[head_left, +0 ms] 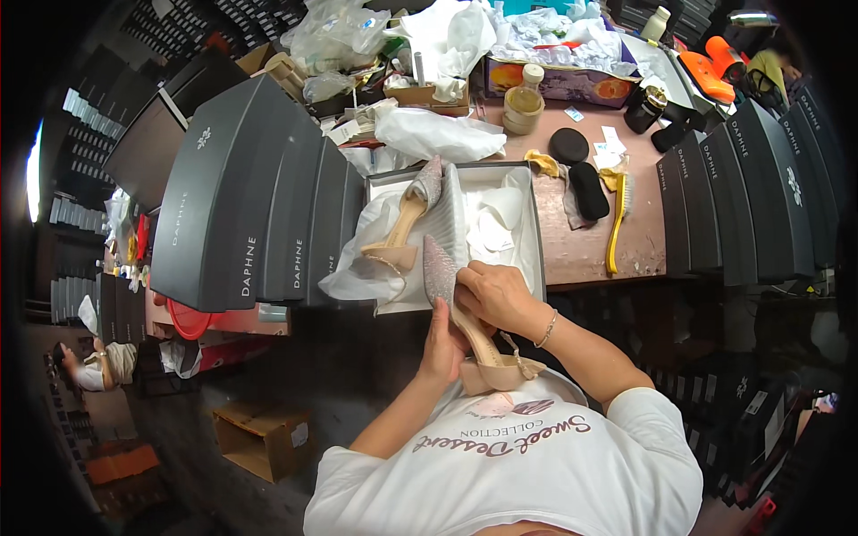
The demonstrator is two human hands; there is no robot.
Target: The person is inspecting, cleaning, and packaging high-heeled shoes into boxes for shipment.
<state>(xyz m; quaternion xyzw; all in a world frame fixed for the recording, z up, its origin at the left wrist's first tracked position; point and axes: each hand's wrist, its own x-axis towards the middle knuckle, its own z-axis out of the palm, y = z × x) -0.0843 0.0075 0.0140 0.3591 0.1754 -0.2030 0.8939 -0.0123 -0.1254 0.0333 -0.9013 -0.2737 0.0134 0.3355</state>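
Note:
Close to my body, both hands hold a beige pointed shoe (439, 268) with a glittery toe and an ankle strap. My left hand (438, 344) grips its side from below, thumb up along the edge. From the other side my right hand (496, 295) bends its fingers over the shoe's opening; a bracelet circles that wrist. The matching shoe (409, 214) rests on white tissue paper (368, 268) in the open shoebox (538, 241) ahead. White wrapping and a small card (490, 234) lie in the box's right half.
Dark shoeboxes (234, 196) stand at left, more (760, 179) at right. On the table are a yellow-handled brush (617, 223), a black oval pad (587, 192), a bottle (525, 98) and a black jar (645, 109). A cardboard carton (262, 439) sits on the floor; another person (103, 364) is far left.

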